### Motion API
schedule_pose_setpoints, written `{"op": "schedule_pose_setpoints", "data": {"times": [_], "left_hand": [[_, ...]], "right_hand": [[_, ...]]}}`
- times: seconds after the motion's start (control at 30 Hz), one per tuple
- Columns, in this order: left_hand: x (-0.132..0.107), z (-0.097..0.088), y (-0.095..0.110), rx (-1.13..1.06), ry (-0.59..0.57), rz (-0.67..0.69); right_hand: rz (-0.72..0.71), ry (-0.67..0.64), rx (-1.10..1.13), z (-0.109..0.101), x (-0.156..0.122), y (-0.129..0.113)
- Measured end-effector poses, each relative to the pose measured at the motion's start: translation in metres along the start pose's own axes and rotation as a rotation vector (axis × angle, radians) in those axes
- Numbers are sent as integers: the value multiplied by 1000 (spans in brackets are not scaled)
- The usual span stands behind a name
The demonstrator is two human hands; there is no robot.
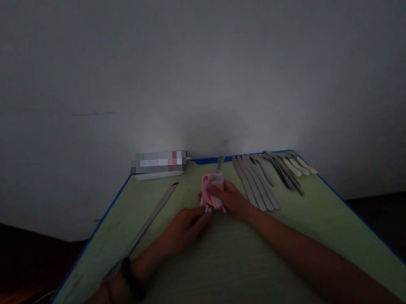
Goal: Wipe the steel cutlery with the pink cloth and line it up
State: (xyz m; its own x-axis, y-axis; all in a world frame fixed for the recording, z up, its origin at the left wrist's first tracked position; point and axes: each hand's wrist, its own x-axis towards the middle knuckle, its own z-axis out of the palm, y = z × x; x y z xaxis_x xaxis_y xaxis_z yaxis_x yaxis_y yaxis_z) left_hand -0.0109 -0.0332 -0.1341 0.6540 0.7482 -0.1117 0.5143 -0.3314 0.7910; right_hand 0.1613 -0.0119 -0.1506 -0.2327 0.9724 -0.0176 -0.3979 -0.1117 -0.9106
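Note:
A pink and white cloth [213, 192] is folded around a table knife [220, 164], whose flat metal end sticks out above the cloth toward the wall. My right hand [231, 198] is closed on the cloth from the right, thumb pressed across its front. Just below the cloth, my left hand [192, 223] pinches the knife's lower end between thumb and fingers. The cloth covers the middle of the knife. Left of my hands, a long metal knife [155, 212] lies slantwise, its lower part hidden by my left forearm.
Several table knives [255, 185] lie side by side to the right on the green table [210, 275]. Beyond them are dark-handled cutlery [283, 172] and white-handled cutlery [293, 165]. A blurred-out box [158, 162] stands at the back left, against the wall [198, 69].

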Motion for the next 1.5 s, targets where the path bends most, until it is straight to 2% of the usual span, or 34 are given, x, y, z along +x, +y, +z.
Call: {"op": "schedule_pose_setpoints", "data": {"times": [0.33, 0.53, 0.7, 0.8, 1.0, 1.1, 1.17, 1.3, 1.37, 1.43, 1.5], "left_hand": [[1, 0, 3, -27, 8, -3], [0, -2, 3, -26, 5, 6], [-5, -5, 3, 44, -128, 73], [-6, -5, 4, 77, -121, 68], [0, -2, 7, -56, 90, -26], [2, -2, 5, -21, 86, -62], [1, -1, 4, 87, 22, -34], [-5, 4, 5, 379, -60, 213], [-8, 5, 6, 394, -65, 250], [-8, 5, 8, 292, -45, 190], [-7, 3, 8, 144, 5, 124]], "right_hand": [[5, 7, -11, 0, 0, -3], [32, 4, 73, 0, 0, -1], [45, 158, 352, -6, 8, -4], [22, 214, 432, -6, 11, -7], [-61, -7, 136, -2, 1, 1], [-84, -46, 61, -4, 0, 5], [-72, 1, 107, -7, 3, 6], [-36, 265, 348, -13, 14, 4], [-39, 323, 411, -14, 16, 1], [-48, 267, 390, -13, 15, -1], [-40, 144, 302, -10, 11, -2]]}}
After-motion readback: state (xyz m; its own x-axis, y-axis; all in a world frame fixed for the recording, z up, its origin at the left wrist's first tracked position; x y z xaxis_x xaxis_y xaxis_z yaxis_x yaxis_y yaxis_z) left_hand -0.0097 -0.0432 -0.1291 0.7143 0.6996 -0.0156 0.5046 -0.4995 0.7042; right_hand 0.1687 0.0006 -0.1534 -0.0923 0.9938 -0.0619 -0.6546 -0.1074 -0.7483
